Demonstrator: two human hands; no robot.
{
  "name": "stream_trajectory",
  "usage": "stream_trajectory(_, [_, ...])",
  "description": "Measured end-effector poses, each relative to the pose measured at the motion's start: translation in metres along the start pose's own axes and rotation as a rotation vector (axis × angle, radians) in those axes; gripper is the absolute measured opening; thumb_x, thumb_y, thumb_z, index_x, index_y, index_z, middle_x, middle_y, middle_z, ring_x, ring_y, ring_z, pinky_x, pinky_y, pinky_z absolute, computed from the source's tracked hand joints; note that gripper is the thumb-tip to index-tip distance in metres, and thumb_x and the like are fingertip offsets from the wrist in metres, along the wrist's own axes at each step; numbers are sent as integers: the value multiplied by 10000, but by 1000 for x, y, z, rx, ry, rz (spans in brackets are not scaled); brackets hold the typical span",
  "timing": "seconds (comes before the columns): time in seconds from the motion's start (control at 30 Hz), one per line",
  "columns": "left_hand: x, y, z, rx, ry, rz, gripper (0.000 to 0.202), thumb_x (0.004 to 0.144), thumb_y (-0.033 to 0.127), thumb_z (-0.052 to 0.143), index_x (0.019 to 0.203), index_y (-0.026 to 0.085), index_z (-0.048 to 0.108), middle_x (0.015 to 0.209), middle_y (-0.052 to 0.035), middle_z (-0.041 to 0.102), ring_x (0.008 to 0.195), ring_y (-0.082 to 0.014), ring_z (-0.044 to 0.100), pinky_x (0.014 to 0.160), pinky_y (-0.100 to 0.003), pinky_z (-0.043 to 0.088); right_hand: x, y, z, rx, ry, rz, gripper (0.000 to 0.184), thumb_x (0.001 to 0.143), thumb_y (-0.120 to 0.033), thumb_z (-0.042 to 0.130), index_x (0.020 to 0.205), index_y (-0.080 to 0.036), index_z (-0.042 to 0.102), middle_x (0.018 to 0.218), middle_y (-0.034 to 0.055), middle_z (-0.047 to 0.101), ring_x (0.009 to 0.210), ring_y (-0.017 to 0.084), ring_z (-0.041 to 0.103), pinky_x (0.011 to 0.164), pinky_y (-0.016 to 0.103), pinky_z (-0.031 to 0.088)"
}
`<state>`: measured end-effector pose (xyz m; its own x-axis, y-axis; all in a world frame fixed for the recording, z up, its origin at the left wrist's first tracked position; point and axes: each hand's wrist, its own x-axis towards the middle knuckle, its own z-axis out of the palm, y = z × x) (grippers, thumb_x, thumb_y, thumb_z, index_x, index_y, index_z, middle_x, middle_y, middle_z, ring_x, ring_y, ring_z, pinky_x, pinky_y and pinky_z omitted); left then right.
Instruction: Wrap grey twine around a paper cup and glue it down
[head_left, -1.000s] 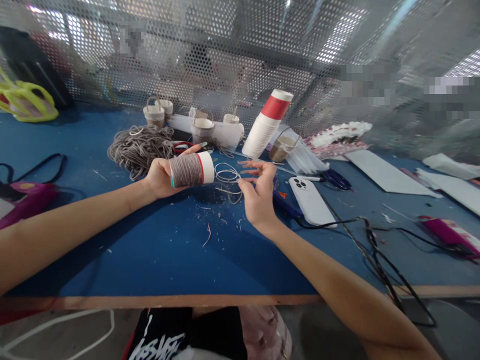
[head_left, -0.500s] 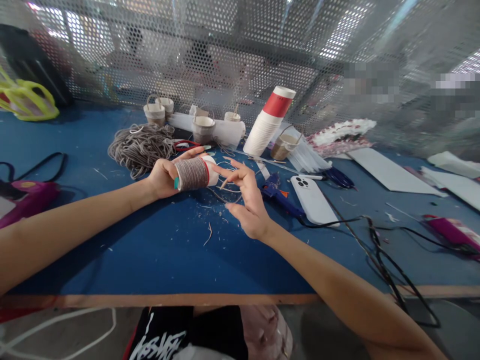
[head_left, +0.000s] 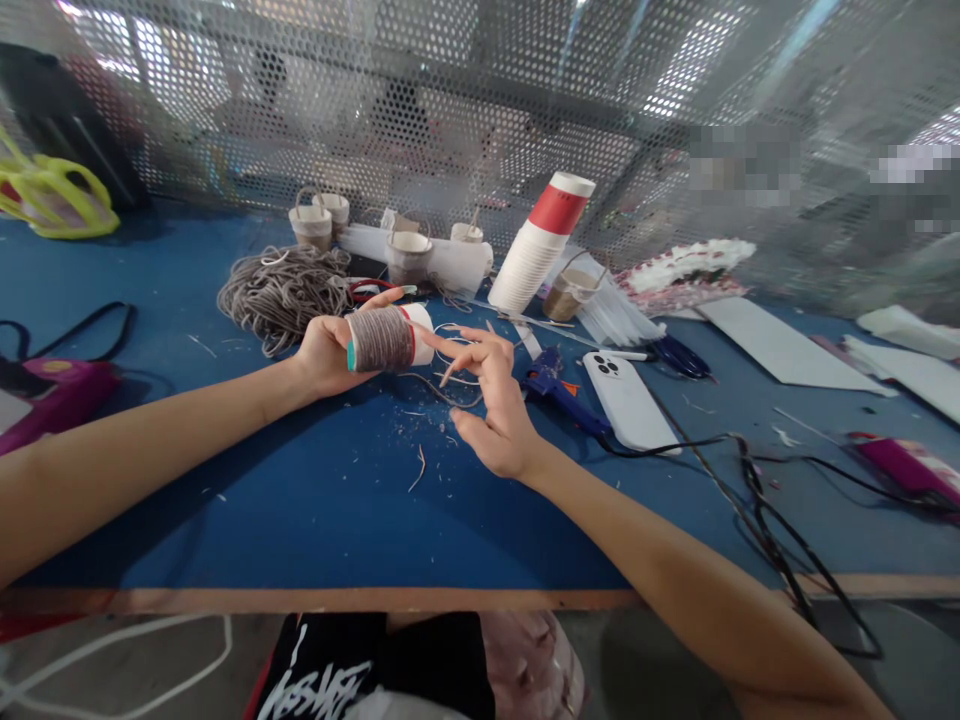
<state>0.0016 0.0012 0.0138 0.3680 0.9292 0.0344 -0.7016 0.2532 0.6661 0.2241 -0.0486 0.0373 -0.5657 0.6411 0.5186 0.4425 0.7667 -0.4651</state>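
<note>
One cord-wrapped cup (head_left: 381, 340): held sideways, grasped in left hand (head_left: 324, 354)
Right hand (head_left: 495, 405): released, fingers spread, at cup's white end
Grey cord pile (head_left: 281, 295): behind left hand

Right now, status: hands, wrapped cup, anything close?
Left hand holds cord-wrapped paper cup sideways. Right hand open, fingers near cup's white end. Gray cord pile behind left hand, blue glue gun beside right.

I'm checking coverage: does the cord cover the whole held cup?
No, the cup shows bare white beyond the cord, toward the right hand.
</note>
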Motion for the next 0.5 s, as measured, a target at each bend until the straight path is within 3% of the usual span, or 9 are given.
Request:
stream_trajectory(0.27, [0,-1,-3,7,-1,3,986,450,125,478,1434,196,489,857,-21,750,713,-208,684,877,-421,518,-1,2,4,-89,-6,-60,394,642,-163,491,1014,-277,427,1022,72,669,1368,335,408,1209,668,135])
stream_trajectory(0.5, [0,1,-6,-30,45,-24,1029,481,125,483,1500,243,404,945,-6,763,792,-216,691,904,-403,499,-2,2,5,-24,-37,-23,339,665,-170,495,959,-281,365,1320,93,627,1381,323,386,1192,671,228])
